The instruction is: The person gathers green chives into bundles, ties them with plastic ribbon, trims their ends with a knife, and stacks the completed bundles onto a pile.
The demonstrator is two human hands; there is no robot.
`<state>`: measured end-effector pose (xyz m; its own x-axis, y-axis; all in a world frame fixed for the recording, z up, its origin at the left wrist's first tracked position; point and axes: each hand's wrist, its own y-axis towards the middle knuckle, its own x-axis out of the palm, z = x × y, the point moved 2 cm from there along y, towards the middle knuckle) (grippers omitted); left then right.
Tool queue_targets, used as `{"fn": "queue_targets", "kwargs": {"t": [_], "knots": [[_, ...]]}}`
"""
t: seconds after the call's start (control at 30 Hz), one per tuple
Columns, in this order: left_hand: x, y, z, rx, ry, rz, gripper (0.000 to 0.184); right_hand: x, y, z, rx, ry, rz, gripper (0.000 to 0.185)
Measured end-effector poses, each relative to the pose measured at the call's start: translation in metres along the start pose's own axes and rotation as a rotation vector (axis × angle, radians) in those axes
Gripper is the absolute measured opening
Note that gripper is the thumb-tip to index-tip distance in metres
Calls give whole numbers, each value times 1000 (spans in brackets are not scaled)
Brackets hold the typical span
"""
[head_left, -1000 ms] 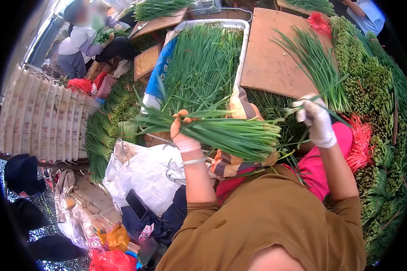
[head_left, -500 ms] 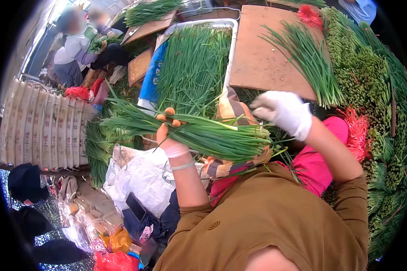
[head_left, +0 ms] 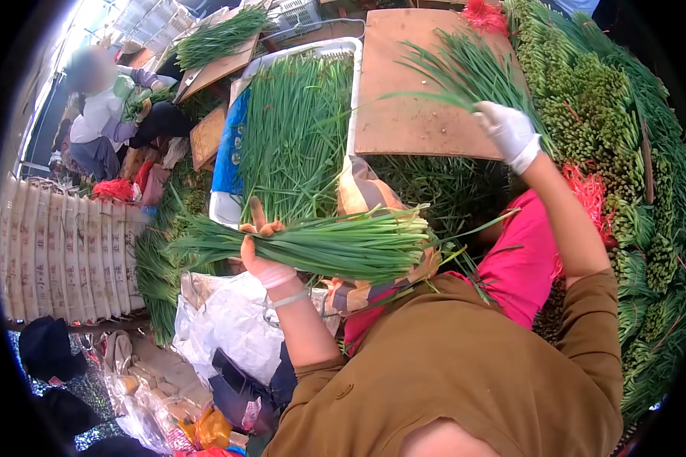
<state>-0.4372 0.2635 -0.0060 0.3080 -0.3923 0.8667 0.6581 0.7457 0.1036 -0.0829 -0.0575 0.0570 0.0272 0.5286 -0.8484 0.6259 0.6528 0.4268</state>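
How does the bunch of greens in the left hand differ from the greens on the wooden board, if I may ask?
The held bunch is gripped in the left hand, while the board greens rest on the wooden board. The held bunch lies crosswise, pale stalk ends to the right; the board greens slant, leaf tips fanned out toward the upper left. Both have long, slender green leaves.
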Motion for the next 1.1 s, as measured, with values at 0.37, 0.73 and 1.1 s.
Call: {"fn": "queue_targets", "kwargs": {"t": [0.37, 0.73, 1.1], "knots": [[-4, -1, -6, -11, -15, -23, 27, 45, -61, -94, 24, 660, -752, 39], [-53, -15, 25, 99, -58, 150, 35, 59, -92, 19, -111, -534, -930, 17], [-26, -16, 23, -29, -196, -65, 44, 103, -64, -134, -138, 296, -698, 20]]}}
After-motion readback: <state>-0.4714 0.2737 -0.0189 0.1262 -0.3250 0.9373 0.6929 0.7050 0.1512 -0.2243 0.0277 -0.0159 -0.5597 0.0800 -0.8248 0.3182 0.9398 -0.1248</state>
